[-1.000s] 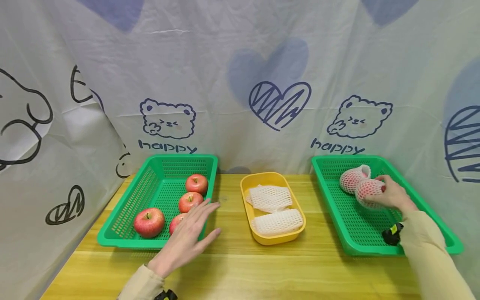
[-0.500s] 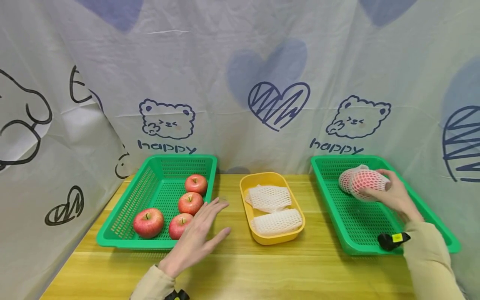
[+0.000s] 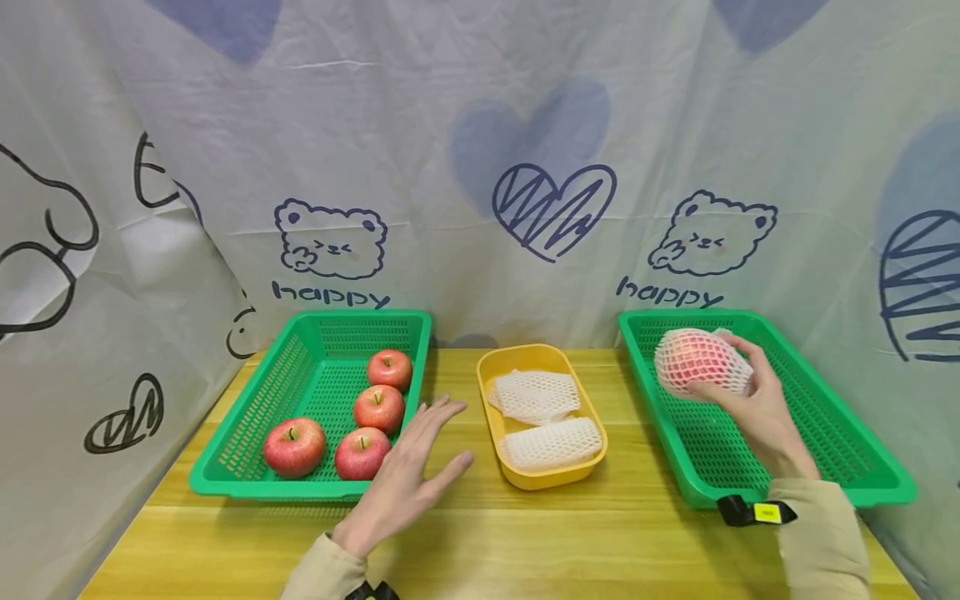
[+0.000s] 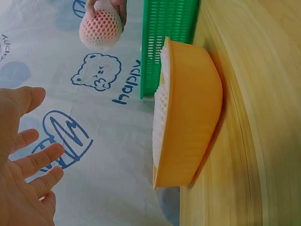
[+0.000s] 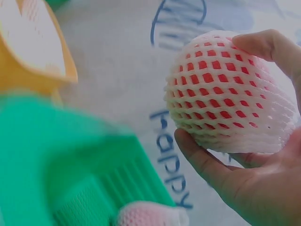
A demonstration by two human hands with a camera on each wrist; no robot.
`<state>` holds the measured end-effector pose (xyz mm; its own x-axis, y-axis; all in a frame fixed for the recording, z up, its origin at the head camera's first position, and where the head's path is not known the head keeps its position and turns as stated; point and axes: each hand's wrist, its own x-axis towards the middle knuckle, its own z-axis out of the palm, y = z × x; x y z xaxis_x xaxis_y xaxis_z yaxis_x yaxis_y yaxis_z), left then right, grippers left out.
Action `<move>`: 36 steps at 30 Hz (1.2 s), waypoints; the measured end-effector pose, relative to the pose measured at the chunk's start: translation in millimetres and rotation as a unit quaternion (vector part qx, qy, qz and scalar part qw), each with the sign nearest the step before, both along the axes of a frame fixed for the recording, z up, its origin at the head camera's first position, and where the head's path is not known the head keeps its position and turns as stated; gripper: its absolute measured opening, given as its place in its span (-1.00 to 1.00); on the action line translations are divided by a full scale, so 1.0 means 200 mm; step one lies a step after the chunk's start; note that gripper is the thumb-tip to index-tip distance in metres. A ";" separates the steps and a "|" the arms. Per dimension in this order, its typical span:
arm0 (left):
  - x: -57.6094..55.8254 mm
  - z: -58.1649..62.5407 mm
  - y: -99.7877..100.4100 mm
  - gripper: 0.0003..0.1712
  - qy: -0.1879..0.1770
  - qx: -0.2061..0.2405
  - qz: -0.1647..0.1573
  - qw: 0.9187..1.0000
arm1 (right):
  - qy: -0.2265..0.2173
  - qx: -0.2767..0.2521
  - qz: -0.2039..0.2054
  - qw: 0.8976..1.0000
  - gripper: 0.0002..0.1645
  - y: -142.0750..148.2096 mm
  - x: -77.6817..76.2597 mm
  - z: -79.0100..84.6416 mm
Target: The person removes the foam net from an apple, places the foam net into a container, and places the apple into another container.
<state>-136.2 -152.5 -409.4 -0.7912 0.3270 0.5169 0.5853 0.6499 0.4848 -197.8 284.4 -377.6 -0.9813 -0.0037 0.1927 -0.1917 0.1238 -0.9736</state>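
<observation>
My right hand [image 3: 765, 417] grips an apple in a white foam net [image 3: 693, 362], thumb on one side and fingers on the other. In the right wrist view the netted apple [image 5: 218, 89] is up off the right green basket [image 3: 836, 400]. A second netted apple [image 5: 146, 214] lies in that basket, mostly hidden in the head view. My left hand [image 3: 401, 483] hovers with fingers spread by the front right corner of the left green basket [image 3: 262, 490], holding nothing. Several bare red apples [image 3: 295, 447] lie inside that one.
Between the baskets stands a yellow tray [image 3: 555, 481] with two white foam nets, one at the back [image 3: 536, 394] and one in front [image 3: 551, 442]. All stand on a wooden table [image 3: 525, 550]. A printed curtain [image 3: 420, 167] hangs close behind.
My right hand has lifted the netted apple and carried it left, away from the other netted apple. My left hand has drifted a little right, away from the bare apples.
</observation>
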 end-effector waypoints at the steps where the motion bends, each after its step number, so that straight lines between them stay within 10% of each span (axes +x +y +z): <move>1: 0.00 0.00 0.00 -0.34 -0.004 0.004 0.000 1.000 | 0.010 -0.016 0.008 1.000 -0.12 -0.03 0.01 0.00; 10: 0.01 0.01 0.05 -0.38 -0.052 0.064 -0.015 0.996 | 0.091 -0.049 0.048 0.993 -0.13 -0.26 0.10 0.01; 26: 0.01 0.07 0.18 -0.54 -0.030 0.146 -0.087 0.985 | 0.094 -0.046 0.140 0.985 0.03 -0.55 0.22 -0.03; 36: 0.02 0.13 0.24 -0.65 -0.048 0.253 -0.123 0.958 | 0.103 -0.044 0.203 0.973 0.03 -0.64 0.27 -0.01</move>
